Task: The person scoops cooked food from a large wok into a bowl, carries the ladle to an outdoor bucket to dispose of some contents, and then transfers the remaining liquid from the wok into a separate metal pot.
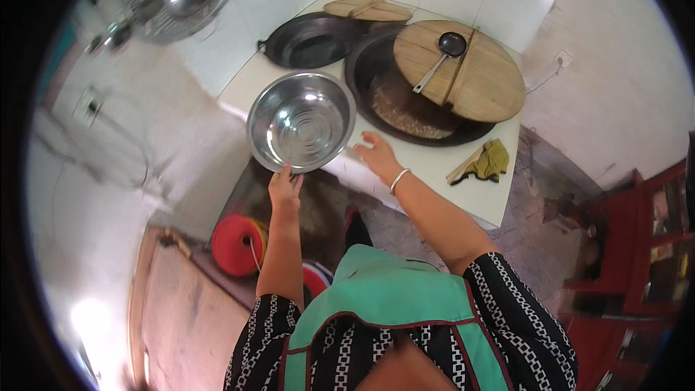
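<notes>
A shiny round steel basin (308, 130) tilts over the left front part of the white stove top. My left hand (286, 187) grips its near rim, fingers underneath and thumb up. Inside, the basin looks bare, with ring-like reflections on its bottom. My right hand (378, 156), a bangle on its wrist, hovers just right of the basin with fingers loosely bent and apart, holding nothing. Beyond it, a large wok (357, 94) set into the stove holds brownish liquid with pale bits. A two-part wooden lid (492, 76) covers its far right side, and a ladle (452, 44) rests on that lid.
A smaller dark wok (313, 41) sits at the back left beside another wooden lid (387, 11). A green cloth (494, 160) lies at the stove's right front. Below left stands a red bucket-like container (232, 250); a red cabinet (615, 275) is at right.
</notes>
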A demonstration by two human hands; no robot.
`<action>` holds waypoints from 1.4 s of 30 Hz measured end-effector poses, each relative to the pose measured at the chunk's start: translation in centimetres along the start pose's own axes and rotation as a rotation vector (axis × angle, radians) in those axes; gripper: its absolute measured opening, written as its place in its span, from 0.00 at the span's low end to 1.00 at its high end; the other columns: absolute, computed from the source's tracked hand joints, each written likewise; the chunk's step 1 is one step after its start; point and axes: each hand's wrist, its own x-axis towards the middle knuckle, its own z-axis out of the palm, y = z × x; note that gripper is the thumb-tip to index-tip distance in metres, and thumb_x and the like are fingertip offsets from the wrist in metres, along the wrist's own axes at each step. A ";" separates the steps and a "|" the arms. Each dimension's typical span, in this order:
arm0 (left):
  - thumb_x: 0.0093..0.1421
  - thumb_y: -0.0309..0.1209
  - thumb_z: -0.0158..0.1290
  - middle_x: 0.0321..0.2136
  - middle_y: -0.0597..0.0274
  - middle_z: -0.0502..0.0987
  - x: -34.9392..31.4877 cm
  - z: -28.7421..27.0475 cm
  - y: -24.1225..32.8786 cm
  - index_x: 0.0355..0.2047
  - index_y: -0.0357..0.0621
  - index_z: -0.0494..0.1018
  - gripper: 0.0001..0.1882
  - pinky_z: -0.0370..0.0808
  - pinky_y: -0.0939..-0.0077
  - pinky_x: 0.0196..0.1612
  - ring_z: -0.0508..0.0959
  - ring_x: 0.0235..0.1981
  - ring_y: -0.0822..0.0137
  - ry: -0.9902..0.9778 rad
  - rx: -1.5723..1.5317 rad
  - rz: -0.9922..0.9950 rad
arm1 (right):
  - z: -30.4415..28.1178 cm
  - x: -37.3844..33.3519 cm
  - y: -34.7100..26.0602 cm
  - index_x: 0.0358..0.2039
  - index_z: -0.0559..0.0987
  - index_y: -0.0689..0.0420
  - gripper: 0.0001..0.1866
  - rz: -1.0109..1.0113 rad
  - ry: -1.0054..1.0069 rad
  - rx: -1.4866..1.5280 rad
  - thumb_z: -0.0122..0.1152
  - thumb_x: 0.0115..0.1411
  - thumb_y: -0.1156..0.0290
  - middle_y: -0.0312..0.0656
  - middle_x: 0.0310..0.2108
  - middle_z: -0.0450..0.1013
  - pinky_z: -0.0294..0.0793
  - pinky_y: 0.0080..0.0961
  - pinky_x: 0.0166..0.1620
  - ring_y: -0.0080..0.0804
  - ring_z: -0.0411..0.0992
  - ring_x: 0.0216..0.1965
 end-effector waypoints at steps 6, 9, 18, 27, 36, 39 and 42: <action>0.60 0.32 0.50 0.43 0.60 0.70 47.9 22.8 8.3 0.46 0.39 0.65 0.15 0.71 0.70 0.47 0.72 0.44 0.62 0.023 -0.022 -0.049 | -10.5 56.0 0.9 0.45 0.71 0.62 0.20 0.168 0.489 -0.252 0.55 0.52 0.69 0.50 0.42 0.73 0.68 0.30 0.47 0.42 0.71 0.44; 0.60 0.32 0.49 0.43 0.60 0.69 63.5 32.9 9.6 0.46 0.39 0.65 0.16 0.71 0.70 0.48 0.71 0.46 0.62 0.024 0.010 -0.107 | -15.5 75.2 2.6 0.44 0.72 0.62 0.18 0.169 0.720 -0.220 0.54 0.52 0.70 0.49 0.40 0.73 0.69 0.30 0.46 0.41 0.72 0.43; 0.56 0.36 0.51 0.28 0.62 0.75 72.8 64.5 6.0 0.35 0.42 0.72 0.11 0.74 0.77 0.33 0.77 0.28 0.70 -0.451 0.762 -0.599 | -36.3 103.5 4.7 0.43 0.74 0.61 0.17 0.214 0.867 -0.296 0.53 0.51 0.71 0.51 0.40 0.73 0.69 0.29 0.46 0.40 0.72 0.42; 0.50 0.35 0.55 0.40 0.49 0.72 88.7 121.1 -24.3 0.41 0.39 0.67 0.20 0.69 0.60 0.43 0.72 0.43 0.51 -0.908 1.595 0.600 | -68.6 125.8 16.0 0.44 0.74 0.61 0.21 0.257 0.776 -0.553 0.56 0.49 0.66 0.53 0.40 0.72 0.70 0.32 0.45 0.42 0.72 0.41; 0.55 0.29 0.48 0.32 0.45 0.74 99.3 141.9 -41.5 0.40 0.36 0.65 0.13 0.70 0.57 0.40 0.75 0.34 0.47 -0.783 1.526 0.410 | -89.9 144.5 19.6 0.39 0.70 0.64 0.23 0.371 0.501 -0.750 0.55 0.49 0.58 0.57 0.36 0.73 0.70 0.40 0.43 0.54 0.71 0.39; 0.56 0.29 0.48 0.31 0.46 0.75 99.4 150.2 -43.5 0.41 0.35 0.66 0.14 0.70 0.61 0.37 0.75 0.32 0.50 -0.773 1.340 0.368 | -98.9 150.2 21.2 0.38 0.70 0.64 0.23 0.375 0.466 -0.785 0.52 0.50 0.56 0.57 0.32 0.73 0.70 0.41 0.43 0.54 0.71 0.37; 0.55 0.30 0.50 0.30 0.48 0.74 95.7 153.7 -39.4 0.41 0.35 0.66 0.15 0.70 0.66 0.36 0.75 0.32 0.54 -0.730 1.197 0.328 | -101.2 149.1 19.0 0.37 0.69 0.63 0.22 0.371 0.470 -0.775 0.50 0.51 0.56 0.57 0.31 0.73 0.70 0.42 0.42 0.54 0.71 0.36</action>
